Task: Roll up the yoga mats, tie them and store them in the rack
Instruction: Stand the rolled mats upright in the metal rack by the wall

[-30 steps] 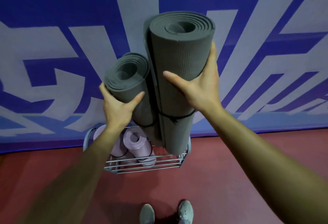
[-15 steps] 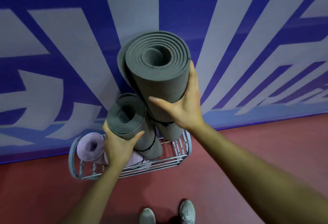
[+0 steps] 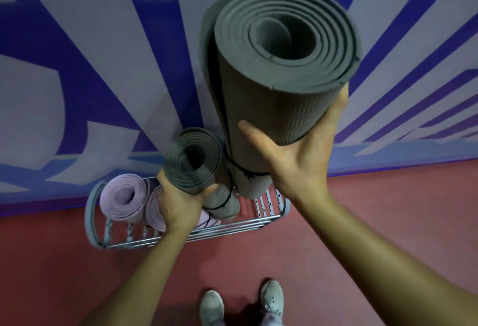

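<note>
Fingers (image 3: pixel 162 180) of the left hand (image 3: pixel 178 204) grasp a small grey mat (image 3: pixel 194 165) in the rack (image 3: pixel 181 238). Right hand (image 3: pixel 297 160) grasps a bigger grey mat (image 3: pixel 271 98) over the rack.

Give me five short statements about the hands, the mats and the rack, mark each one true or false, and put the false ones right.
1. The left hand grips a rolled grey mat. True.
2. The right hand holds a lilac mat. False: it holds a second grey mat.
3. The rack is empty. False: two lilac mats stand in it.
4. A black cord is tied around the second grey mat. True.
5. The rack stands on a red floor. True.
</note>
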